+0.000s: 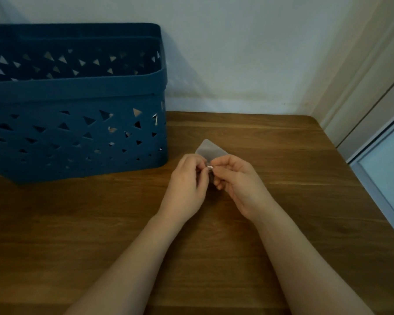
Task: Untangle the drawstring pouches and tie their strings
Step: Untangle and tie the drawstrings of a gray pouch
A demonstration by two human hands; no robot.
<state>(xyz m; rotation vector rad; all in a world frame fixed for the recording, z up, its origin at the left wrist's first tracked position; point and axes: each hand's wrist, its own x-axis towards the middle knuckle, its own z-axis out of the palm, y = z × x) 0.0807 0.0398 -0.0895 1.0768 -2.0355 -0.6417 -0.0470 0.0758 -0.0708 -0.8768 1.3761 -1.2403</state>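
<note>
Where the two hands met above the wooden desk [282, 155], a small grey drawstring pouch [210, 150] was held between them, its pale translucent body projecting beyond the fingertips toward the wall [237, 53]. A short white string [209, 167] was seen at the point where the fingertips came together. The left hand [188, 185] was shown with its fingers curled inward and pinched on the string at the pouch's gathered end; the right hand [239, 180] was likewise curled, its thumb and forefinger closed on the same string from the opposite side. How much of the pouch lay on the desk could not be told, since its near end was hidden by the fingers. Both forearms were extended from the lower edge of the view and converged toward the pouch. A dark blue plastic basket [77, 92], perforated with triangular openings, was placed on the desk to the left of the hands, against the wall and apart from the pouch. A pale frame [373, 178] was visible along the desk's right-hand edge.
</note>
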